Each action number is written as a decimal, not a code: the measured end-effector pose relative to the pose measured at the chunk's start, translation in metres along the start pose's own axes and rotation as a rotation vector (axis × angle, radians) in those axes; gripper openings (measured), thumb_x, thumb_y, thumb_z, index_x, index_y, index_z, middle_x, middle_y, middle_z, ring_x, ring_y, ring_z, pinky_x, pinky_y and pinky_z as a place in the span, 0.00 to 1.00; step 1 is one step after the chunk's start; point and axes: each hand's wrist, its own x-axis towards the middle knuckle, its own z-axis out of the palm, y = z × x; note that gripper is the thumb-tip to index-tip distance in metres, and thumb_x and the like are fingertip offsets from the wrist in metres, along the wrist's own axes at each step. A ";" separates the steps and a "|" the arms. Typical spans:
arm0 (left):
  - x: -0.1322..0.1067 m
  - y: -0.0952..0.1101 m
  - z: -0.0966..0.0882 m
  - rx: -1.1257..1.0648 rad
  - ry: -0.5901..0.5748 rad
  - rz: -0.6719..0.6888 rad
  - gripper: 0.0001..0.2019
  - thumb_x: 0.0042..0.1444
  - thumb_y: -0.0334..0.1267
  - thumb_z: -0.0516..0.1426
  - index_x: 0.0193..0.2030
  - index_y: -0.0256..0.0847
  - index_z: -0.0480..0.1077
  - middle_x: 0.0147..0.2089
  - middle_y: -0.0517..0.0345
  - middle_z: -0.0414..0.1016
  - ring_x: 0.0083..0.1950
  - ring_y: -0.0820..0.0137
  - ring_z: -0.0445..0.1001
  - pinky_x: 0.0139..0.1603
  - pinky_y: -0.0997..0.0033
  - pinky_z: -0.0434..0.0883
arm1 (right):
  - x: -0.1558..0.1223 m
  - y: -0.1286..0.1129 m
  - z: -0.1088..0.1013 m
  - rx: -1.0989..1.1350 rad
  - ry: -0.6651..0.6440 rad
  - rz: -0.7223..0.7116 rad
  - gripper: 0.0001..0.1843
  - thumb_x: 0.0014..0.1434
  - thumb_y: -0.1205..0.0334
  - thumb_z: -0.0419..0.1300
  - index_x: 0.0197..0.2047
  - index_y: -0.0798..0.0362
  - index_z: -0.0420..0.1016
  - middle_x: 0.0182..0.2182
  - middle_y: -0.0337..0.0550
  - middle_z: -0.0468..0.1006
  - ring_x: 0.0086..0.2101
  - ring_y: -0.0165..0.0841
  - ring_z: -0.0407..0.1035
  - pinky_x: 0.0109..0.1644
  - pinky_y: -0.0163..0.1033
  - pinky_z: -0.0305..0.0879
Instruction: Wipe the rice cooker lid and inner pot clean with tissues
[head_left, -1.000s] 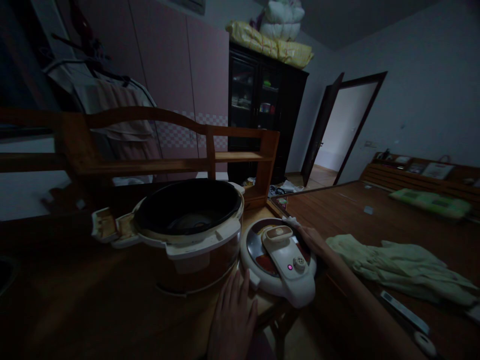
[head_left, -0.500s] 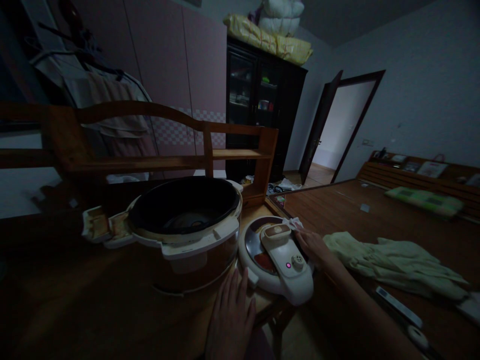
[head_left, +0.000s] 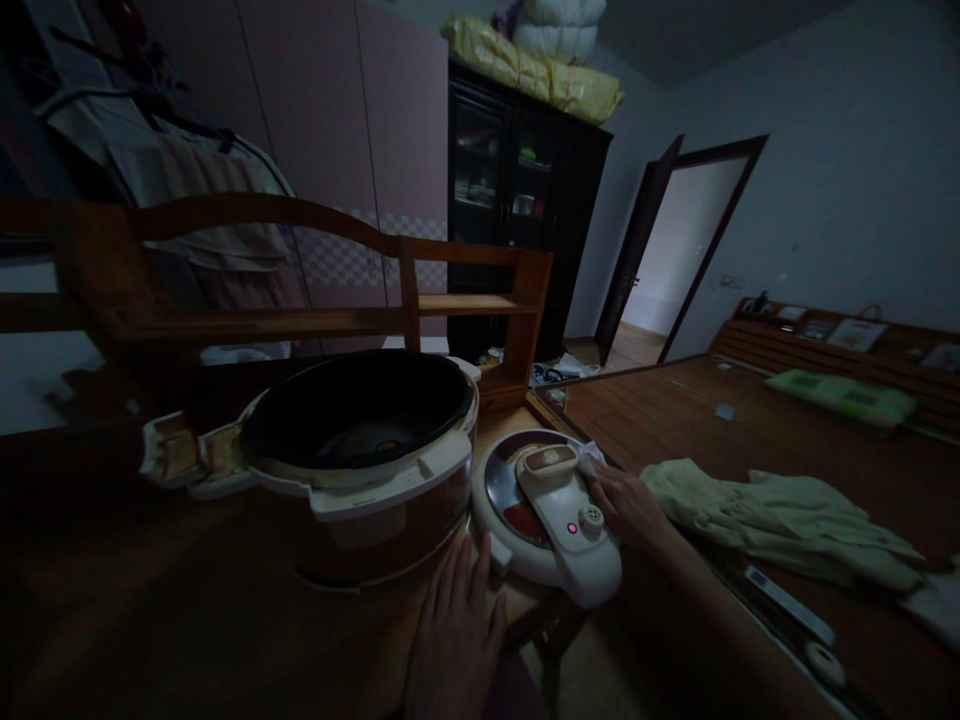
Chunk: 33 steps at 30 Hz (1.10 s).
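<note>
Cooker lid (head_left: 551, 510) lies on the counter (head_left: 187, 600) just right of the pot (head_left: 360, 535), its handle (head_left: 551, 458) upward. On the lid's side away from the pot, the right hand (head_left: 626, 500) has half-curled fingers, apparently gripping a white cloth (head_left: 590, 458) against the edge. The left hand (head_left: 459, 625) is spread flat with nothing in it, in front and to the right of the pot; whether it touches the lid is unclear. Wiping the lid seems the step in hand. Continuing would call for light pressure along the edge, with the left hand steadying the lid.
</note>
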 end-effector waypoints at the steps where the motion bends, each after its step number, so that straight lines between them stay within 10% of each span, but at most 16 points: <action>1: 0.000 0.000 0.000 0.002 -0.002 0.001 0.30 0.63 0.38 0.51 0.72 0.40 0.51 0.70 0.51 0.59 0.69 0.62 0.59 0.64 0.58 0.66 | -0.002 0.002 -0.001 0.014 -0.001 -0.007 0.24 0.69 0.62 0.43 0.63 0.56 0.66 0.62 0.51 0.67 0.62 0.39 0.61 0.66 0.48 0.59; 8: -0.001 -0.001 0.002 -0.017 -0.017 -0.008 0.30 0.63 0.38 0.51 0.72 0.41 0.50 0.71 0.51 0.58 0.70 0.62 0.58 0.64 0.58 0.65 | -0.019 0.030 -0.008 0.172 -0.012 -0.027 0.23 0.69 0.59 0.43 0.61 0.51 0.70 0.58 0.48 0.73 0.56 0.41 0.69 0.59 0.49 0.66; 13: -0.001 -0.002 0.003 -0.017 -0.028 0.009 0.31 0.63 0.37 0.51 0.72 0.41 0.50 0.71 0.52 0.57 0.70 0.62 0.57 0.65 0.58 0.65 | -0.031 0.037 -0.011 0.196 0.137 0.094 0.23 0.66 0.50 0.46 0.39 0.51 0.81 0.36 0.51 0.83 0.38 0.42 0.76 0.43 0.45 0.71; 20: -0.001 -0.001 0.003 -0.025 -0.033 -0.010 0.31 0.63 0.38 0.51 0.72 0.41 0.50 0.71 0.51 0.58 0.70 0.62 0.58 0.64 0.59 0.66 | -0.040 0.057 0.004 0.178 0.217 0.310 0.33 0.65 0.41 0.43 0.18 0.51 0.69 0.16 0.45 0.71 0.20 0.32 0.63 0.27 0.37 0.56; 27: -0.001 0.000 0.001 -0.031 -0.016 -0.005 0.31 0.63 0.37 0.51 0.72 0.42 0.49 0.71 0.52 0.57 0.70 0.63 0.57 0.65 0.58 0.65 | -0.033 0.080 0.007 0.192 0.341 0.545 0.35 0.65 0.39 0.36 0.16 0.51 0.60 0.14 0.42 0.64 0.19 0.32 0.58 0.25 0.37 0.49; 33: -0.001 -0.001 0.002 -0.041 -0.012 -0.020 0.31 0.63 0.37 0.50 0.73 0.43 0.48 0.71 0.52 0.57 0.70 0.63 0.57 0.64 0.59 0.65 | 0.016 0.068 0.013 0.320 0.205 0.466 0.35 0.66 0.41 0.37 0.22 0.53 0.71 0.21 0.46 0.74 0.24 0.34 0.66 0.29 0.37 0.57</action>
